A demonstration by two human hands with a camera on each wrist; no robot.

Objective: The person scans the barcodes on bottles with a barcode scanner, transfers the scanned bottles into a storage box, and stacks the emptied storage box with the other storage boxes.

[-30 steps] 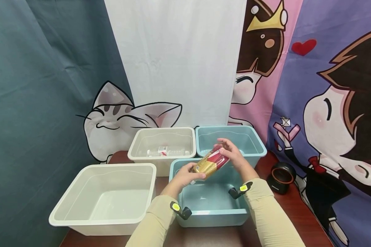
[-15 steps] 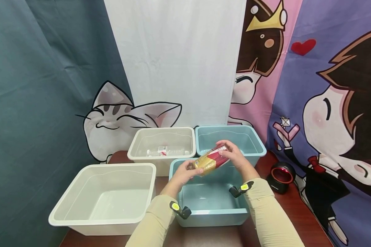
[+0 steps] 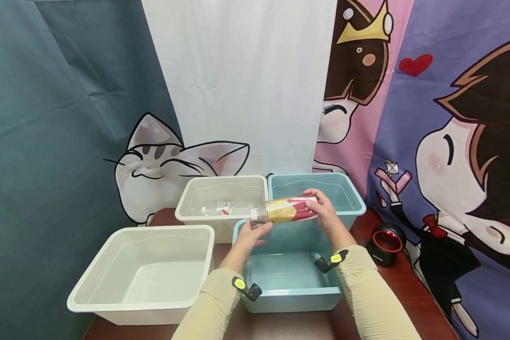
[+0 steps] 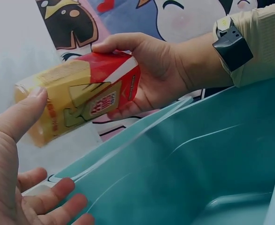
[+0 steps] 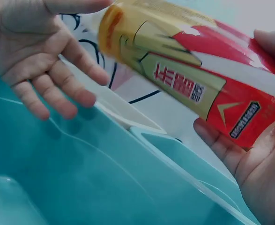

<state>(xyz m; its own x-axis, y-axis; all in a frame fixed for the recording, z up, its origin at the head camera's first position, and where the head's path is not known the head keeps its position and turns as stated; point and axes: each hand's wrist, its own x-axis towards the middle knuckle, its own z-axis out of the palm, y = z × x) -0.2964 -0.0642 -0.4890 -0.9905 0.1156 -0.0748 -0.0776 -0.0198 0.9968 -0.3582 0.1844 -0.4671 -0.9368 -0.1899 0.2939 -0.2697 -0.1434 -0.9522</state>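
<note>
A plastic bottle [image 3: 291, 210] with a gold and red label lies nearly level above the front blue bin [image 3: 295, 300]. My right hand [image 3: 325, 215] grips it round the red bottom end, thumb on top and fingers beneath. At the cap end, my left hand [image 3: 248, 236] is just below. In the left wrist view, the fingers of that left hand [image 4: 15, 164] are spread and not wrapped round the bottle [image 4: 88, 89]. The right wrist view likewise has the left hand [image 5: 34, 51] with loose, extended fingers; whether its thumb touches the bottle [image 5: 193, 70] I cannot tell.
A clear bottle [image 3: 224, 208] lies inside the back white bin [image 3: 182, 200]. Beside that is a back blue bin [image 3: 359, 203]. The front white bin [image 3: 142, 307] stands at left. A black round device [image 3: 386, 244] sits at the right on the brown table [image 3: 412, 297].
The bottle has turned from a slant to nearly level, and its white cap now shows at left. My left hand has loosened from it and dropped slightly; the right hand still grips.
</note>
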